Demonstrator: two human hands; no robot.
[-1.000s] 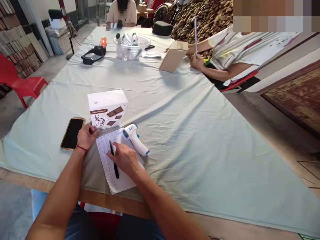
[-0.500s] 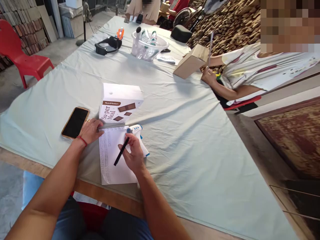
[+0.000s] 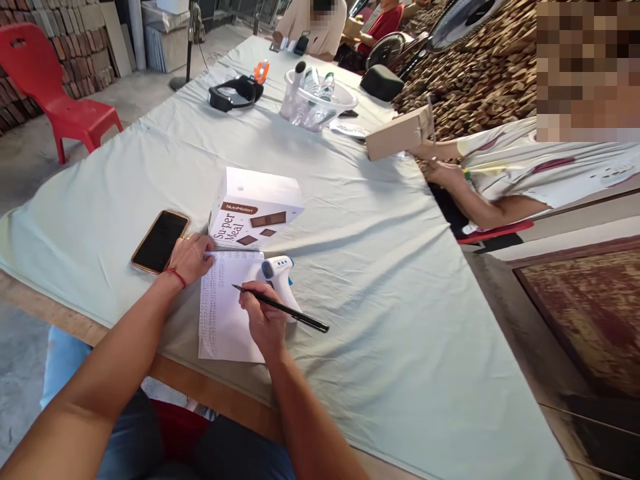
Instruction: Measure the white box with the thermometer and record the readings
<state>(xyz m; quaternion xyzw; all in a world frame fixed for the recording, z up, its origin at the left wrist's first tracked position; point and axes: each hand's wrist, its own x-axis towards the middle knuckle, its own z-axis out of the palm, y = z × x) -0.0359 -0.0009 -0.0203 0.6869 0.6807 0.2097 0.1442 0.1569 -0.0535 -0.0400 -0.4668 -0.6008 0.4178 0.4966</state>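
Note:
My right hand (image 3: pixel 267 320) grips a black pen (image 3: pixel 305 319), its tip pointing left just over the sheet of paper (image 3: pixel 233 333). Columns of small handwriting fill the sheet's left side; its lower part is blank. My left hand (image 3: pixel 193 257) lies with fingers extended at the paper's top left corner, against the foot of a white NutriMotion box (image 3: pixel 257 210). A phone (image 3: pixel 160 241) with a dark screen lies by that hand. Beyond my right hand is a white and blue infrared thermometer (image 3: pixel 283 270), partly covered by the hand and pen.
Farther back on the cloth-covered table (image 3: pixel 400 333) stand a clear basin (image 3: pixel 345 100) of plastic bottles and a black headset (image 3: pixel 233 93). On the right, a person's hands (image 3: pixel 440 170) hold a cardboard box (image 3: pixel 397 133). A red chair (image 3: pixel 75 113) stands at left.
The pen has swung round in my right hand, its tip now toward the upper left. The other person's cardboard box has tilted lower. The view has shifted slightly.

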